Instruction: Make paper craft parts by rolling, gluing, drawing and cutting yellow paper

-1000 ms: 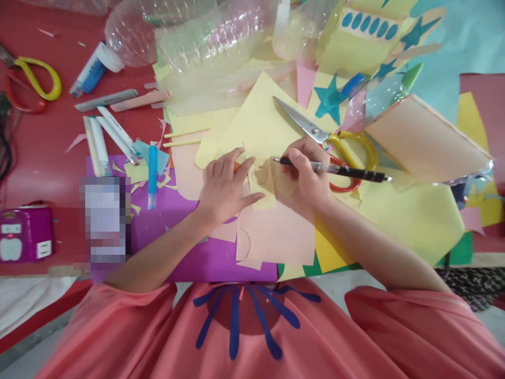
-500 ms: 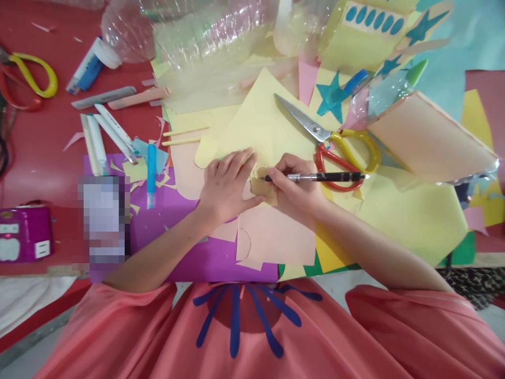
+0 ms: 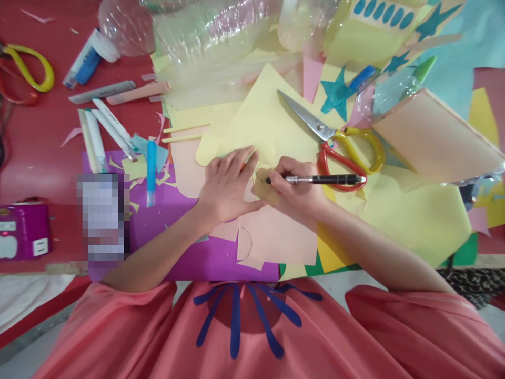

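Note:
My right hand point(image 3: 298, 187) is closed on a black and silver pen point(image 3: 331, 179), whose tip rests at a small yellow paper piece point(image 3: 265, 190). A thin round outline shows on that piece. My left hand point(image 3: 229, 187) lies flat with fingers spread, its thumb and fingertips along the piece's left side. Beneath are a large pale yellow sheet point(image 3: 268, 116) and a pink sheet point(image 3: 282, 234) with a curved line drawn on it. Scissors with red and yellow handles point(image 3: 323, 131) lie partly open just beyond my right hand.
Markers point(image 3: 114, 129), a blue marker point(image 3: 151, 173) and scraps lie left, with a phone point(image 3: 103, 218), a purple box point(image 3: 26, 231) and other scissors point(image 3: 29, 68). Clear plastic point(image 3: 213, 31) spans the back. A pink panel point(image 3: 437, 137) and teal star point(image 3: 337, 95) are right.
The pen tip has shifted slightly at the lower part of the round outline. My left hand stays almost in place, and the view has moved a little.

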### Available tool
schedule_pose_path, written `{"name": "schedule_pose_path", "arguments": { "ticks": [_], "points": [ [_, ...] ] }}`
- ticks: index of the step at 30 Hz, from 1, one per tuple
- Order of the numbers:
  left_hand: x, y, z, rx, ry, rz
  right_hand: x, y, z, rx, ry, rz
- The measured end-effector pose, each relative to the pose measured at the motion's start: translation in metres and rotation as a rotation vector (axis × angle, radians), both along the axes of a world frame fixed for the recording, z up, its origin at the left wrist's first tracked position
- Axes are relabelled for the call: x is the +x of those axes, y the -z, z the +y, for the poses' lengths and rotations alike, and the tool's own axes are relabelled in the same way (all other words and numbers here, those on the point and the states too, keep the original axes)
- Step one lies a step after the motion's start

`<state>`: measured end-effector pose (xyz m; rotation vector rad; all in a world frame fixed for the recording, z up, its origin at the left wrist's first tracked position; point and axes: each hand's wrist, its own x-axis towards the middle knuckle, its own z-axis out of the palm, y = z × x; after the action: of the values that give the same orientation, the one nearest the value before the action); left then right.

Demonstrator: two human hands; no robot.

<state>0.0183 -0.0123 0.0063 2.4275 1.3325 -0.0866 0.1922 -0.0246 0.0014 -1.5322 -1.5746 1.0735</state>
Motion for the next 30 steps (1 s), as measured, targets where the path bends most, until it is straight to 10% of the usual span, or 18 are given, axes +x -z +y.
{"name": "schedule_pose_path", "arguments": {
  "ticks": [30],
  "points": [
    [-0.0018,-0.0013,0.0013,-0.018,0.012,-0.003,0.0005,0.0005,0.0008,0.040,-0.045,0.005]
  ]
}}
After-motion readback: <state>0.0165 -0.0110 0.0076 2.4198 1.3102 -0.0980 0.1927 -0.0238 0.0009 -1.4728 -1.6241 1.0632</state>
